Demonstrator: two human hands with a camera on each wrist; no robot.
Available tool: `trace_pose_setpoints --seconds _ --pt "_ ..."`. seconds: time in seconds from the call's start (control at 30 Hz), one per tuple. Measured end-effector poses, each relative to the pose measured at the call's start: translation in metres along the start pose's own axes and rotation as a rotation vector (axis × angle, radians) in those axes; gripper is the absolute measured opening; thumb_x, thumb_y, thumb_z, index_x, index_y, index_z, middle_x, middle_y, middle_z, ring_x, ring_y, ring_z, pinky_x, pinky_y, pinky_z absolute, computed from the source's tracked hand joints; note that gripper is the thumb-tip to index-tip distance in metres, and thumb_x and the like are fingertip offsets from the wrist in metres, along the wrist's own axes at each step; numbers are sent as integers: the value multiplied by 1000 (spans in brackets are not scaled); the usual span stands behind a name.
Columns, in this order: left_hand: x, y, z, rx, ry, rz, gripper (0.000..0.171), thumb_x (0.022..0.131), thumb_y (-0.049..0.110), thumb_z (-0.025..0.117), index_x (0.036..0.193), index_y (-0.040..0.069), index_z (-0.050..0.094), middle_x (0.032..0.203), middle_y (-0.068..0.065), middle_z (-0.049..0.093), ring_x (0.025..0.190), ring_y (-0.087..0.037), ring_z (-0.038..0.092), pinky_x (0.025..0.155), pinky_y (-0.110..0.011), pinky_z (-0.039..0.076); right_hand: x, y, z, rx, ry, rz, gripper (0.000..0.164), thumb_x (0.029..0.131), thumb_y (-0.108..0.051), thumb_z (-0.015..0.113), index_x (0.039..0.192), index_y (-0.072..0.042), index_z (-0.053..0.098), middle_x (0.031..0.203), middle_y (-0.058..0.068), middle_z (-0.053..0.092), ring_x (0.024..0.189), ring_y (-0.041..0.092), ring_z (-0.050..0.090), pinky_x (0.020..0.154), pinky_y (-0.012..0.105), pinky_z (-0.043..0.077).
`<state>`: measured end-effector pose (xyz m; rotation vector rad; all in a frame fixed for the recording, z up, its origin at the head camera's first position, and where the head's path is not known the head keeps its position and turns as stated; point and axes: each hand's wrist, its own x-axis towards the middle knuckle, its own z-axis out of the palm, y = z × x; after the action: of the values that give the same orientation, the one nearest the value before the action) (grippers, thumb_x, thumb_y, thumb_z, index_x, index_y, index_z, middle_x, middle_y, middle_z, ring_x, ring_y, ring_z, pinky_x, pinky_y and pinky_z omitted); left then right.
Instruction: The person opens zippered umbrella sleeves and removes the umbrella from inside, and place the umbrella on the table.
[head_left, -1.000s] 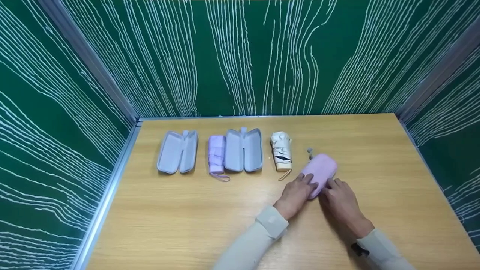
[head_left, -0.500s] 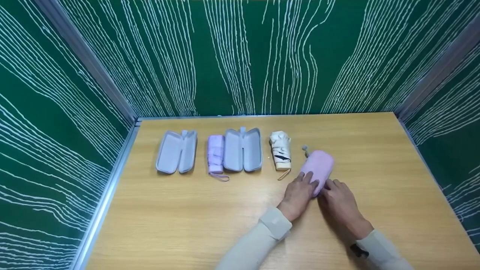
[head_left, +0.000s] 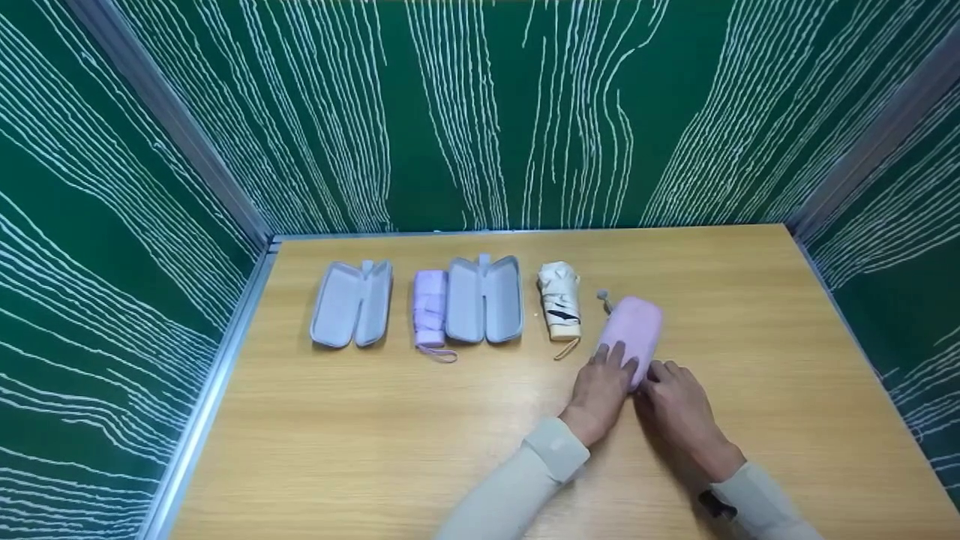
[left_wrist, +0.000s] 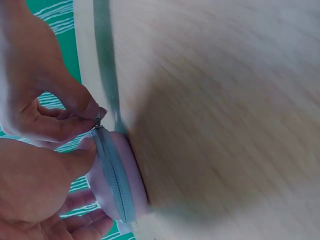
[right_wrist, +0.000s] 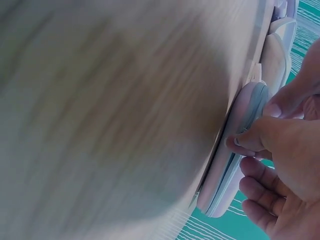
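A pink zip case (head_left: 636, 322) lies on the table at the right, in front of both hands. My left hand (head_left: 598, 396) holds the near left part of this case, fingers on its top; in the left wrist view the thumb presses beside the grey zipper (left_wrist: 116, 177). At the near right end is my right hand (head_left: 684, 409). Its thumb and index finger pinch the small zipper pull (left_wrist: 97, 121), as the left wrist view shows. The zipper's teeth look closed along the stretch seen there. A small grey tab (head_left: 604, 297) sticks out at the case's far left.
Left of the case lies a cream folded umbrella (head_left: 559, 296) with a wrist loop. Beyond it stand two open grey hard cases, one nearer (head_left: 465, 304) and one farther left (head_left: 337, 307). A purple folded umbrella (head_left: 430, 304) lies between them. Green patterned walls enclose the table.
The pink case has turned slightly anticlockwise, its far end swinging left and away. My left hand has turned with it and shifted a little right; the right hand has stayed nearly in place.
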<state>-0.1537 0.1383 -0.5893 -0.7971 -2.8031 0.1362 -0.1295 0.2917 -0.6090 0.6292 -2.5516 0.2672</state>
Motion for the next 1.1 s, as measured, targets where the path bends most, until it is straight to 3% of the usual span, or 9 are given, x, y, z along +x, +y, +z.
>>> trace_pose_setpoints --seconds 0.23,0.5,0.6,0.83,1.1 --pt "-1 7 3 76 23 -15 41 99 30 71 139 36 68 144 3 61 124 -15 62 83 -20 58 -3 -2 -1 6 12 2 16 74 4 89 81 2 75 84 14 61 70 32 54 59 44 45" --pt "6 3 2 55 61 -29 21 93 29 78 113 31 78 112 6 66 100 -9 63 68 -17 57 -5 -10 -2 7 -29 51 12 76 2 86 83 2 76 82 12 58 69 30 51 59 43 44" --pt "9 -5 -1 0 19 20 23 96 28 73 118 31 78 115 5 66 103 -9 63 67 -18 57 -4 -10 -4 16 -29 79 11 74 2 84 77 1 74 80 12 56 70 33 51 60 45 44" --pt "8 -16 -7 -116 -118 98 42 101 18 65 141 32 69 142 1 60 130 -15 59 75 -23 60 -4 -7 -8 19 -36 78 12 73 3 85 75 -2 74 79 11 55 70 34 52 60 46 44" --pt "4 -11 -4 -142 -69 103 42 99 13 67 140 26 70 141 -3 60 132 -19 58 76 -23 61 -4 -7 -8 6 -41 72 13 75 4 86 75 0 73 79 11 55 69 34 51 59 45 44"
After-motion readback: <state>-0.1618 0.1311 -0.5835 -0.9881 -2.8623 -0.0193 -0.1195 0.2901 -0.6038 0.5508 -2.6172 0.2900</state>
